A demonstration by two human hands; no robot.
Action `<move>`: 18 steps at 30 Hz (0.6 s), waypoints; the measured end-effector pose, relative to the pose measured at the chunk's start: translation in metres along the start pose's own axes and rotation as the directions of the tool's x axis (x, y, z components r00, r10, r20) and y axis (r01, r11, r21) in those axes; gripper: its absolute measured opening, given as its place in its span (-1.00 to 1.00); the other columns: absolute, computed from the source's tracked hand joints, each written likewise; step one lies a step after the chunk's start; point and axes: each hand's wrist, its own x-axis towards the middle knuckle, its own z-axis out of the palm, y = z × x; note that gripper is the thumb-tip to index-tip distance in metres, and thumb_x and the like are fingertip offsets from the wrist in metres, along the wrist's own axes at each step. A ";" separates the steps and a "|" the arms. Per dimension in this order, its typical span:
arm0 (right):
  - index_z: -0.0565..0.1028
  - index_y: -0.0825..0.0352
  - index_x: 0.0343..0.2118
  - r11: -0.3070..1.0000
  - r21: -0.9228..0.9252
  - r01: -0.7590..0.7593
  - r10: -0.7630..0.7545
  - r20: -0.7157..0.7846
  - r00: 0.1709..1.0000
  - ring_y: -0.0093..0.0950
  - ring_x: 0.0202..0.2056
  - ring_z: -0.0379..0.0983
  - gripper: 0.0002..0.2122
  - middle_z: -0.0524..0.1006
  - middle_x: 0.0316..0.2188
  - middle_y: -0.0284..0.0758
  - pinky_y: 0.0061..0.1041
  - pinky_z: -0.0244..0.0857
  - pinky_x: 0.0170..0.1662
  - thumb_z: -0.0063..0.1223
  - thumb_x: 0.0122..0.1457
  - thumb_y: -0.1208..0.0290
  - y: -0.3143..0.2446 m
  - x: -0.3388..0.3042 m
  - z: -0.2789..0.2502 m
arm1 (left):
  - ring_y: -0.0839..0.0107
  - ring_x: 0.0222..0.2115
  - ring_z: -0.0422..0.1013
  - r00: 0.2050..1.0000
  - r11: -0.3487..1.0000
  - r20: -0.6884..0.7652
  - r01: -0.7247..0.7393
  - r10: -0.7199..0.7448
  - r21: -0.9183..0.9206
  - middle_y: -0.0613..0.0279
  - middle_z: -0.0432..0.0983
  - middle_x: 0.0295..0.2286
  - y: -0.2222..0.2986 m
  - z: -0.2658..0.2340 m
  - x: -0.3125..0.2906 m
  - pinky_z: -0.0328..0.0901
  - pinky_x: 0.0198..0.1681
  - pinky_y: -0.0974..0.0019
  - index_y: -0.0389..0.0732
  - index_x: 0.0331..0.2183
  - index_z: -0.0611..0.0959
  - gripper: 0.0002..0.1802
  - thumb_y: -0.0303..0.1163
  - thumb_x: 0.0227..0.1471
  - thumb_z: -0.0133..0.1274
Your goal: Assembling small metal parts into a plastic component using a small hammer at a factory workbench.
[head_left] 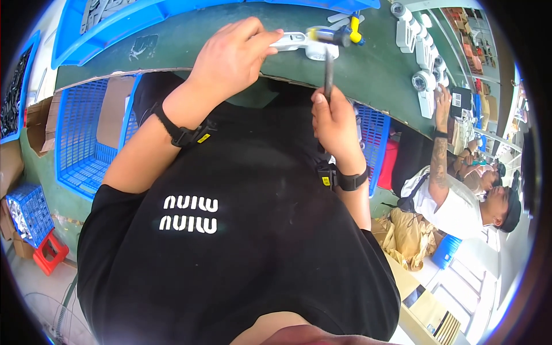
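My left hand is pinched round the near end of a white plastic housing on the green worktable. A rounder part of that housing sticks out to the right, under the mallet. Wrapped round a dark handle, my right hand holds a mallet upright. The mallet's black and yellow head is smeared by motion over the housing's round end; whether they touch I cannot tell. Just right of the head lies a yellow and black tool.
Blue trays line the table's far left edge. Several white camera-like units stand at the right, where a co-worker's hand reaches. Blue crates sit below the table edge. A red stool is at lower left.
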 end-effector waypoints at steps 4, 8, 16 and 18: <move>0.45 0.28 -0.18 0.857 0.502 0.117 -0.076 -0.103 0.992 -0.73 -0.60 0.23 -0.89 0.35 -0.56 -0.56 -0.64 0.18 -0.54 -0.04 0.52 0.40 -0.028 -0.019 -0.012 | 0.14 -0.39 0.49 1.000 1.000 -0.006 0.002 -0.002 -0.009 0.18 0.51 -0.36 -0.003 0.001 -0.001 0.42 -0.31 0.14 -0.19 -0.07 0.77 -0.71 -0.49 0.13 0.31; 0.46 0.30 -0.26 0.926 -0.229 0.300 -0.339 -0.154 0.928 -0.67 -0.50 0.36 -0.83 0.40 -0.55 -0.50 -0.60 0.23 -0.49 -0.05 0.53 0.39 -0.008 -0.004 -0.011 | 0.13 -0.40 0.48 0.999 0.999 0.008 0.039 -0.038 -0.037 0.17 0.50 -0.37 0.003 -0.002 0.000 0.41 -0.32 0.15 -0.20 -0.07 0.77 -0.71 -0.49 0.13 0.31; 0.45 0.32 -0.19 0.734 0.556 0.390 -0.259 -0.301 0.918 -0.62 -0.60 0.33 -0.88 0.38 -0.57 -0.46 -0.55 0.23 -0.51 -0.04 0.52 0.42 -0.026 -0.010 -0.005 | 0.00 -0.31 0.55 0.997 0.992 0.013 0.079 -0.078 -0.098 0.11 0.56 -0.33 -0.001 -0.002 0.001 0.46 -0.23 0.04 -0.19 -0.11 0.73 -0.72 -0.39 0.10 0.34; 0.46 0.34 -0.20 0.896 0.107 0.430 -0.399 -0.229 0.888 -0.58 -0.59 0.36 -0.89 0.40 -0.58 -0.42 -0.51 0.25 -0.48 0.00 0.50 0.43 -0.009 0.005 -0.013 | 0.00 -0.29 0.57 0.991 0.979 0.022 0.137 -0.135 -0.149 0.10 0.60 -0.29 0.000 -0.004 0.003 0.46 -0.23 0.04 -0.18 -0.06 0.70 -0.65 -0.39 0.10 0.35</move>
